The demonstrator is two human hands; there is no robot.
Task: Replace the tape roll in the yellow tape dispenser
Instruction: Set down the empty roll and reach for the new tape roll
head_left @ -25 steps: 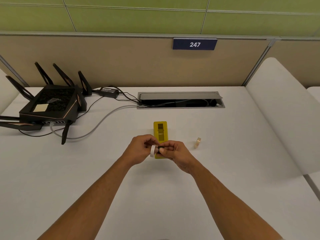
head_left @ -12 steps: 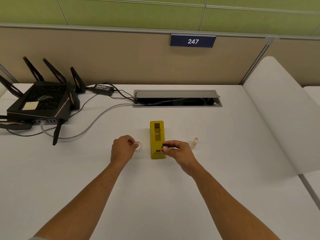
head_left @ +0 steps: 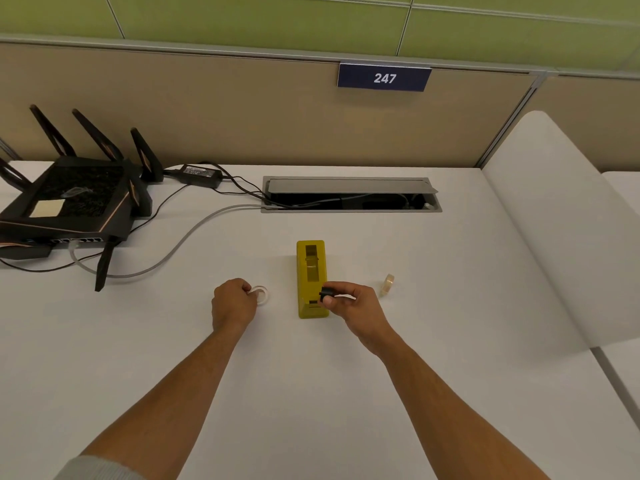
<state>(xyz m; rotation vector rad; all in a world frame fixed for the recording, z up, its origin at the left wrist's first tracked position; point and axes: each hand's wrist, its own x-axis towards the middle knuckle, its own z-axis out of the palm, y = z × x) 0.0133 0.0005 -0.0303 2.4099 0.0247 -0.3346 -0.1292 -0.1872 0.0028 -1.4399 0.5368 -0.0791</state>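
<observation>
The yellow tape dispenser [head_left: 311,268] stands on the white desk, its roll bay open on top and holding no roll. My right hand [head_left: 355,304] pinches a small black spool core [head_left: 326,293] beside the dispenser's near end. My left hand [head_left: 232,303] rests on the desk left of the dispenser, fingertips closed on the edge of a white, nearly used-up tape ring [head_left: 261,294] that lies flat on the surface. A fresh clear tape roll [head_left: 388,282] stands on edge to the right of the dispenser, untouched.
A black router with antennas [head_left: 74,206] and its cables [head_left: 180,244] fill the desk's far left. An open cable hatch [head_left: 349,195] sits behind the dispenser. A white curved divider [head_left: 561,220] borders the right side.
My hands came apart from in front of the dispenser. The left one carried the white ring down to the desk on the left; the right keeps the black core by the dispenser.
</observation>
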